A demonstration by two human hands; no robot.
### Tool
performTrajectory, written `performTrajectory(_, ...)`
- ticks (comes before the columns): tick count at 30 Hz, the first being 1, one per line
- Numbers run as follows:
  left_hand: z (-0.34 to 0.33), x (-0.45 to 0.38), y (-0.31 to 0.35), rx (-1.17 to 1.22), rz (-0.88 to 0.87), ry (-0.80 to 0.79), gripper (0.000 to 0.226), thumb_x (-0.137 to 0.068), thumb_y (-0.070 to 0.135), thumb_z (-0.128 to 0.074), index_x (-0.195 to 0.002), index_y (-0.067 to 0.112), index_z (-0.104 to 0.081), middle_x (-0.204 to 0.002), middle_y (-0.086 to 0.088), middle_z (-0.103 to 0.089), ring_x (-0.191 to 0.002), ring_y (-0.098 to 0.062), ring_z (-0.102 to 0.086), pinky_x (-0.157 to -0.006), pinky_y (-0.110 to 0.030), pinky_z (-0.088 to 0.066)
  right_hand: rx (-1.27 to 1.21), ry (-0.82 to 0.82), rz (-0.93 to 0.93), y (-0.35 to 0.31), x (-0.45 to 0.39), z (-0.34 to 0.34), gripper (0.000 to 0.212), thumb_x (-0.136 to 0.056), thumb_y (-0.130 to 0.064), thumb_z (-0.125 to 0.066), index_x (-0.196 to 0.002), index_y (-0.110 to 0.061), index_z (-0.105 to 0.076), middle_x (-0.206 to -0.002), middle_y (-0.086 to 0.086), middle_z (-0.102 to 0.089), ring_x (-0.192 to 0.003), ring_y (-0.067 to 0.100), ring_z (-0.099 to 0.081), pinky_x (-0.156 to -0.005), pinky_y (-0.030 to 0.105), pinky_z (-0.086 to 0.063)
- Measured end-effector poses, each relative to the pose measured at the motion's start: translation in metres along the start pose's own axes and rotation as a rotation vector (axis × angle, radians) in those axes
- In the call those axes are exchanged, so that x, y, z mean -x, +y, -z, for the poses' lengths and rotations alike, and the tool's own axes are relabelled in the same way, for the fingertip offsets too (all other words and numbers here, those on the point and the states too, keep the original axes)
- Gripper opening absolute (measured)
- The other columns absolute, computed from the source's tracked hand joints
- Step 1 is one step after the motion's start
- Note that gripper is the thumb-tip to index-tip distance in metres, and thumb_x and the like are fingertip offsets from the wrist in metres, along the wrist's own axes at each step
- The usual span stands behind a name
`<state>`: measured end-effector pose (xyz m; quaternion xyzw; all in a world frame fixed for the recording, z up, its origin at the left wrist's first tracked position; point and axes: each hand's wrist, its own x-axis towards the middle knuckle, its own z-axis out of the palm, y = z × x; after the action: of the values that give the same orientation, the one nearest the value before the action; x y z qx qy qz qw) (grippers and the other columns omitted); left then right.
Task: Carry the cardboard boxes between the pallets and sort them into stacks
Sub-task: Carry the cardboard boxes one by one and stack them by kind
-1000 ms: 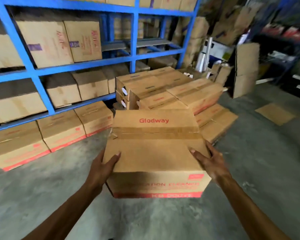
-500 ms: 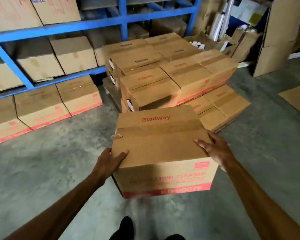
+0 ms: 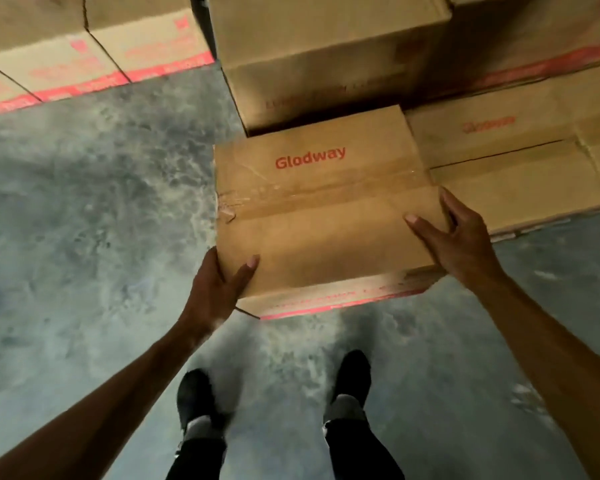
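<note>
Two hands carry one Glodway box (image 3: 323,216) at frame centre, above the grey floor (image 3: 94,209): the left hand (image 3: 215,289) clasps its near-left corner, thumb on top, and the right hand (image 3: 458,237) is spread over the right edge. It hangs just beside the lower box (image 3: 520,168) at right and under the taller stack (image 3: 326,53) above. With so little hold underneath, I'd guess it could slip, or catch the neighbour's edge and land crooked.

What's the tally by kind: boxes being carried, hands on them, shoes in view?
held box: 1
hands on it: 2, left hand and right hand
shoes: 2
Total: 5
</note>
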<state>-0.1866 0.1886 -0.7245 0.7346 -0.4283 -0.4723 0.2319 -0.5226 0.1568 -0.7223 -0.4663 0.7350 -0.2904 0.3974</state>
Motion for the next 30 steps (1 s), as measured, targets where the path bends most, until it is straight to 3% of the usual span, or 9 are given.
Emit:
performTrajectory(5,-0.066,-0.032,-0.020,0.030,-0.005,0.053,0.049,-0.085,0.039,-0.067,-0.126,0.020,-0.050,-0.120,0.002,-0.062,-0.105,-0.013,-0.063,-0.087,-0.036,-0.055,0.005,-0.005,0.014,0.077,-0.061,-0.003,0.093,-0.066,-0.070,-0.066,-0.140,-0.019,-0.043,-0.135,0.002,-0.055,-0.121,0.021,-0.054,-0.103,0.042,-0.046)
performTrajectory(8,-0.097,-0.058,-0.027,-0.016,-0.010,0.038,0.051,-0.086,0.037,-0.066,-0.129,0.022,-0.044,-0.122,0.005,-0.058,-0.107,-0.013,-0.060,-0.085,-0.031,-0.053,0.234,0.032,0.052,0.112,-0.095,-0.013,0.094,-0.071,-0.079,-0.049,-0.143,-0.020,-0.037,-0.145,0.008,-0.043,-0.132,0.032,-0.040,-0.108,0.053,-0.035)
performTrajectory(12,-0.136,-0.085,-0.044,-0.153,0.023,0.024,0.055,-0.089,0.035,-0.062,-0.132,0.015,-0.035,-0.121,0.004,-0.054,-0.102,-0.016,-0.056,-0.076,-0.022,-0.043,0.754,0.061,0.184,0.145,-0.119,-0.033,0.085,-0.084,-0.069,-0.022,-0.151,-0.017,-0.018,-0.158,0.020,-0.011,-0.145,0.040,-0.011,-0.114,0.056,-0.008)
performTrajectory(17,-0.146,-0.096,-0.050,-0.202,0.071,0.006,0.065,-0.089,0.039,-0.059,-0.139,0.015,-0.026,-0.120,0.004,-0.050,-0.098,-0.017,-0.055,-0.076,-0.026,-0.043,0.831,0.051,0.165,0.160,-0.122,-0.039,0.079,-0.089,-0.065,-0.022,-0.152,-0.019,-0.016,-0.157,0.022,-0.010,-0.144,0.042,-0.011,-0.113,0.056,-0.006)
performTrajectory(20,-0.144,-0.094,-0.048,-0.242,0.118,-0.056,0.065,-0.087,0.041,-0.060,-0.135,0.013,-0.026,-0.120,-0.002,-0.052,-0.089,-0.019,-0.057,-0.063,-0.018,-0.045,0.836,-0.016,0.102,0.157,-0.117,-0.034,0.084,-0.084,-0.068,-0.014,-0.152,-0.019,-0.013,-0.158,0.021,-0.006,-0.145,0.041,-0.007,-0.114,0.054,-0.002)
performTrajectory(22,-0.136,-0.099,-0.043,-0.256,0.174,-0.128,0.070,-0.084,0.044,-0.063,-0.137,0.012,-0.029,-0.127,-0.009,-0.054,-0.084,-0.018,-0.060,-0.062,-0.019,-0.049,0.809,-0.010,0.068,0.139,-0.114,-0.035,0.085,-0.085,-0.065,-0.013,-0.150,-0.012,-0.023,-0.156,0.023,-0.016,-0.144,0.040,-0.016,-0.114,0.055,-0.011)
performTrajectory(24,-0.116,-0.105,-0.036,-0.300,0.197,-0.156,0.082,-0.079,0.052,-0.063,-0.143,0.011,-0.031,-0.140,-0.013,-0.049,-0.107,-0.026,-0.061,-0.082,-0.029,-0.051,0.827,-0.039,0.144,0.111,-0.107,-0.049,0.078,-0.091,-0.060,-0.018,-0.142,-0.005,-0.040,-0.147,0.024,-0.037,-0.137,0.039,-0.034,-0.109,0.054,-0.029)
performTrajectory(26,-0.085,-0.112,-0.029,-0.335,0.185,-0.111,0.089,-0.076,0.063,-0.055,-0.147,0.014,-0.031,-0.148,-0.012,-0.040,-0.130,-0.029,-0.046,-0.104,-0.039,-0.041,0.792,-0.137,0.211,0.071,-0.101,-0.082,0.074,-0.094,-0.058,-0.018,-0.136,-0.005,-0.049,-0.140,0.020,-0.049,-0.132,0.035,-0.044,-0.104,0.052,-0.039)
performTrajectory(30,-0.002,-0.127,-0.019,-0.340,0.155,-0.022,0.084,-0.083,0.066,-0.040,-0.150,0.017,-0.025,-0.155,-0.005,-0.030,-0.140,-0.023,-0.033,-0.114,-0.039,-0.028,0.742,-0.330,0.287,-0.015,-0.078,-0.173,0.072,-0.099,-0.052,-0.016,-0.122,-0.003,-0.062,-0.123,0.019,-0.063,-0.112,0.035,-0.063,-0.088,0.048,-0.051)
